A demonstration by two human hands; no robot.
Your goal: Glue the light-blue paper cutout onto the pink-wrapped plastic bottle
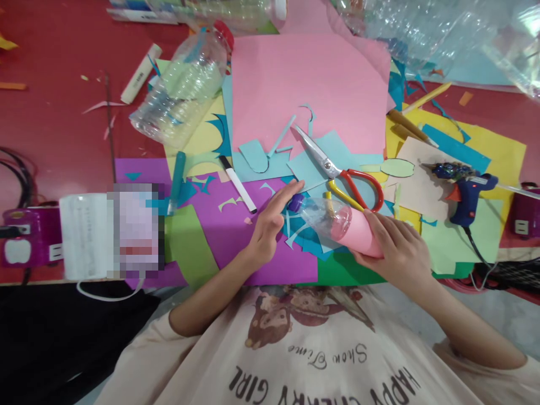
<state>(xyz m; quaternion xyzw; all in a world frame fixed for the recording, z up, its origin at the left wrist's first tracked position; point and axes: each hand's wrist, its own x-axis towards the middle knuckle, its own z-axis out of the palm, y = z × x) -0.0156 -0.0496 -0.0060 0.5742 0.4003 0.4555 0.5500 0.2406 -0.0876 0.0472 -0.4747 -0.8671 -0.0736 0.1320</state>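
A clear plastic bottle (314, 212) with a purple cap (296, 203) lies tilted in front of me, its lower part wrapped in pink paper (363, 232). My right hand (396, 242) is closed around the pink-wrapped end. Beside the cap is my left hand (270, 228), fingers stretched out and holding nothing; whether it touches the cap I cannot tell. Just beyond the bottle rest open scissors (328, 166) with a red and a yellow handle. A white marker with a black cap (239, 185) lies left of my left hand.
Pink card (307, 84) and purple paper (236, 225) cover the table among coloured scraps. A blue glue gun (468, 197) with a cord sits at the right. At the upper left lies a bottle with a red cap (189, 84). More clear bottles (439, 34) lie at the back right.
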